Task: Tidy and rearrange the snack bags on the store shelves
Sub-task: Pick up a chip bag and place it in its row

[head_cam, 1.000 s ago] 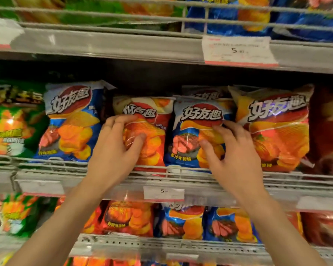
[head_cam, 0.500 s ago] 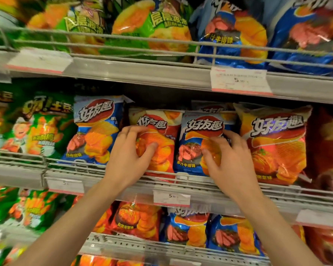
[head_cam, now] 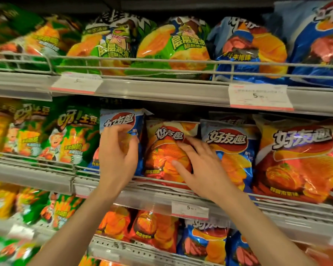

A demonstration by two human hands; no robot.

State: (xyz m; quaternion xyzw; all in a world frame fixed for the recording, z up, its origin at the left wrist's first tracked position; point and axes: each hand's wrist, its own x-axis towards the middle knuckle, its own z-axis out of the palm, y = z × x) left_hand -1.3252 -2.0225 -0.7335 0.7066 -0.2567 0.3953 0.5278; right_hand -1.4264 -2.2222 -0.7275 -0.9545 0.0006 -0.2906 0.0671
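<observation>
On the middle shelf (head_cam: 154, 196) stand several snack bags in a row. My left hand (head_cam: 117, 156) grips the front of a blue bag (head_cam: 123, 118), fingers curled over its upper part and thumb against its right side. Just to its right stands a red-orange bag (head_cam: 161, 158). My right hand (head_cam: 198, 167) lies on that bag's right half with fingers stretched out and thumb touching its middle. Beyond it are another blue bag (head_cam: 236, 164) and a larger red-orange bag (head_cam: 296, 164), both untouched.
Green bags (head_cam: 73, 135) fill the middle shelf's left part. The upper shelf holds green bags (head_cam: 173, 47) and blue bags (head_cam: 250, 52) behind a wire rail. More red and blue bags (head_cam: 156, 229) sit on the lower shelf. Price tags (head_cam: 189, 208) hang on the shelf edges.
Both hands shifted one bag to the left: the left from the red-orange bag to the blue one, the right from the middle blue bag onto the red-orange one. My view tilted up.
</observation>
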